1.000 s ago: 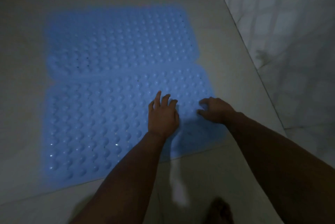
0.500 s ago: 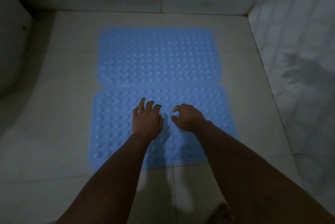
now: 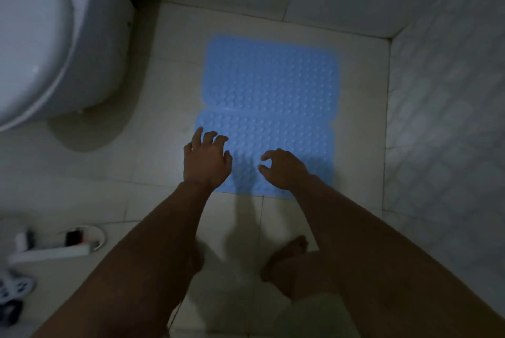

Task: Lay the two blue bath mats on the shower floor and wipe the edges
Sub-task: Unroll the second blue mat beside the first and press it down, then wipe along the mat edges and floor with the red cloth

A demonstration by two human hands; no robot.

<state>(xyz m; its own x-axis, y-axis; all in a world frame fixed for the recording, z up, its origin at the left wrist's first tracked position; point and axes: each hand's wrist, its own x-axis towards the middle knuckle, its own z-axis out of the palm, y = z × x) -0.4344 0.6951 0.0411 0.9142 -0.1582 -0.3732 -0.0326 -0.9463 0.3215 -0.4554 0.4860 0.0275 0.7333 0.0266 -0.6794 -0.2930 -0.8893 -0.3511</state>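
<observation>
Two blue studded bath mats lie flat side by side on the pale tiled shower floor (image 3: 360,97). The far mat (image 3: 270,75) reaches toward the back wall, and the near mat (image 3: 287,135) meets it along a straight seam. My left hand (image 3: 206,160) hovers over the near mat's left front corner with fingers spread and loosely bent, holding nothing. My right hand (image 3: 284,169) hangs above the near mat's front edge, fingers loosely curled and empty. Whether either hand touches the mat is unclear in the dim light.
A white toilet (image 3: 41,36) stands at the left. A white floor drain and small items (image 3: 54,244) lie at the lower left. My bare foot (image 3: 287,258) rests on the tiles below the mats. Tiled walls (image 3: 448,91) close the right and back sides.
The view has pulled back and up, bringing the toilet and my feet into sight. Both hands have lifted off the near mat toward its front edge, the left over its left corner.
</observation>
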